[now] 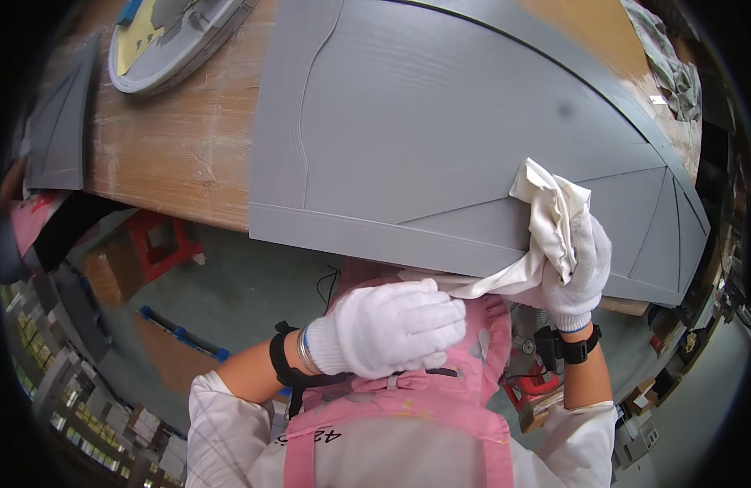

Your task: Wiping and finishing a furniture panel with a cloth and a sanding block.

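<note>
My right hand [584, 272], in a white knit glove, is closed on a crumpled white cloth [544, 213]. The cloth lies bunched on the lower right of a large grey panel [424, 114], and a tail of it trails left past the panel's near edge. Thin grooves and raised border strips cross the panel. In front of my pink apron, apart from the panel, is my left hand [396, 325], also gloved. Its fingers are stretched out side by side and nothing shows in them; the palm side is hidden.
The panel overhangs the near edge of a wooden table [172, 154]. An oval grey frame [184, 61] and a smaller grey panel [62, 122] are to the left, near another person's sleeve [34, 220]. A rag [668, 65] lies far right. Red stools [160, 244] stand below.
</note>
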The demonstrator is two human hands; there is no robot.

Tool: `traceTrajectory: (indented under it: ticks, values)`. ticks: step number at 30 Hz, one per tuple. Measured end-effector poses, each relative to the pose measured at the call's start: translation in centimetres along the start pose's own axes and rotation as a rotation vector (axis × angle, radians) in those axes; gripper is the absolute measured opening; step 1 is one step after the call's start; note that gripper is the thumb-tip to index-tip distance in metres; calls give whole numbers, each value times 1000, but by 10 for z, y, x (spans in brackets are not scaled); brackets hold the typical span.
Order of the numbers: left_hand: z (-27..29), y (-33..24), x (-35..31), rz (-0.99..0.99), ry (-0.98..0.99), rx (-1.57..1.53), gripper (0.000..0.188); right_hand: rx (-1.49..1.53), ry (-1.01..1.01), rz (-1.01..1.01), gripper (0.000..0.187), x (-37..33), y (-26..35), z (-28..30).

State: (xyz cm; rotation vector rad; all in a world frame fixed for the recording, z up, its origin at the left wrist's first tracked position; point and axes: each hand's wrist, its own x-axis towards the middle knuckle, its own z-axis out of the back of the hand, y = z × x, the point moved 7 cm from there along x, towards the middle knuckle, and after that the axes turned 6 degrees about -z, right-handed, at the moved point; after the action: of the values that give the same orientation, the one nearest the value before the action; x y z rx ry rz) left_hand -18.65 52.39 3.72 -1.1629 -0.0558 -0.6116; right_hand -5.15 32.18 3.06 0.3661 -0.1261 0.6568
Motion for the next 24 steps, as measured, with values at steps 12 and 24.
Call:
traceTrajectory:
  ticks: [12, 24]
  values:
    - [53, 27, 13, 653, -298, 727, 16, -14, -79, -19, 63, -6, -5, -1]
    - [65, 29, 6, 710, -293, 767, 18, 9, -100, -2, 65, -6, -3, 2]
